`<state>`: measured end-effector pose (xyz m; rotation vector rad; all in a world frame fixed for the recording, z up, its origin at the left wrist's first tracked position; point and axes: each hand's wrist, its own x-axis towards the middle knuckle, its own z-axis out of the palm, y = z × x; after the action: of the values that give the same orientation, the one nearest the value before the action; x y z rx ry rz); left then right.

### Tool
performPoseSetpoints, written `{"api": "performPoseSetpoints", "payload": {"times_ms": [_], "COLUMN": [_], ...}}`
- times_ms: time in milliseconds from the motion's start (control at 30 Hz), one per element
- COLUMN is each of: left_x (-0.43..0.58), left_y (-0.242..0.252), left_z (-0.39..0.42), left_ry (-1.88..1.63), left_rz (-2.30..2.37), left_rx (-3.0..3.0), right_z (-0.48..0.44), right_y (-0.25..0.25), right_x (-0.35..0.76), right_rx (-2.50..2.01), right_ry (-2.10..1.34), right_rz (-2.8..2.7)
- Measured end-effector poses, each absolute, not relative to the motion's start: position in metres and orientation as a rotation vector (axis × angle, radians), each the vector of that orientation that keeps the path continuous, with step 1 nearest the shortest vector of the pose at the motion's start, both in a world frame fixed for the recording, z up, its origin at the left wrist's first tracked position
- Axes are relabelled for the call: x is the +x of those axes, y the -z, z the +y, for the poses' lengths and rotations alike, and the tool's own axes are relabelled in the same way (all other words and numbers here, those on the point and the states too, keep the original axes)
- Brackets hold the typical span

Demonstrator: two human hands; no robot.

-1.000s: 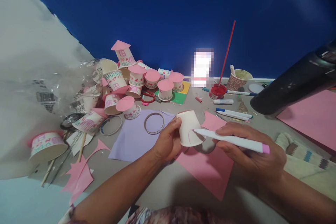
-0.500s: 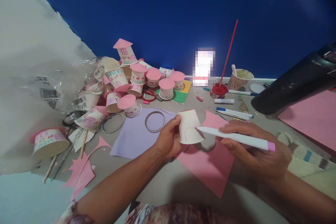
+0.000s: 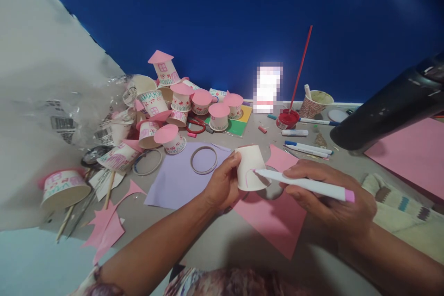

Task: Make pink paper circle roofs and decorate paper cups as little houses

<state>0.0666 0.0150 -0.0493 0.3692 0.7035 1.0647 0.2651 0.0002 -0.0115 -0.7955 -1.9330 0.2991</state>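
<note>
A white paper cup [image 3: 250,162], rim down, is gripped at its left side by my left hand [image 3: 222,182], thumb in front. A thin pink curved line runs on the cup's lower front. My right hand [image 3: 333,199] is closed round a white marker [image 3: 308,184] with a pink end, and its tip touches the cup at the line. Below the cup lies a pink paper sheet [image 3: 277,226]. To the left, a tape roll [image 3: 203,160] rests on a lilac sheet [image 3: 169,180].
Several decorated cups with pink paper roofs [image 3: 219,118] are heaped at the back left beside clear plastic bags [image 3: 79,111]. Toward the back right stand a red paint pot [image 3: 287,120], several markers [image 3: 307,148] and a black cylinder [image 3: 385,106]. A cloth [image 3: 398,203] lies far right.
The marker's tip has moved slightly left across the cup, with my right hand shifting the same way. My left hand keeps its hold on the cup.
</note>
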Motion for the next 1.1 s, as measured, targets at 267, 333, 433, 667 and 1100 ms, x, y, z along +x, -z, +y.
{"api": "performPoseSetpoints", "payload": {"times_ms": [267,333,433,667,1100], "left_x": [0.0674,0.0667,0.066,0.0676,0.0673], "left_y": [0.0498,0.0504,0.0513,0.0499,0.0511], "left_z": [0.0148,0.0149,0.015,0.0152,0.0147], "left_ry": [-1.08,-1.081,-1.079,-1.08,-1.066], "left_rz": [0.674,0.679,0.688,0.672,0.681], "left_rx": [0.346,0.349,0.355,0.349,0.357], "right_z": [0.001,0.0008,0.0005,-0.0003,0.0], "right_y": [0.0134,0.0127,0.0113,0.012,0.0093], "right_x": [0.2671,0.2675,0.2672,0.2672,0.267], "right_rx": [-0.806,-0.809,-0.813,-0.814,-0.818], "right_ry": [-0.303,-0.283,-0.262,-0.273,-0.214], "right_rz": [-1.936,-1.929,-1.913,-1.943,-1.92]}}
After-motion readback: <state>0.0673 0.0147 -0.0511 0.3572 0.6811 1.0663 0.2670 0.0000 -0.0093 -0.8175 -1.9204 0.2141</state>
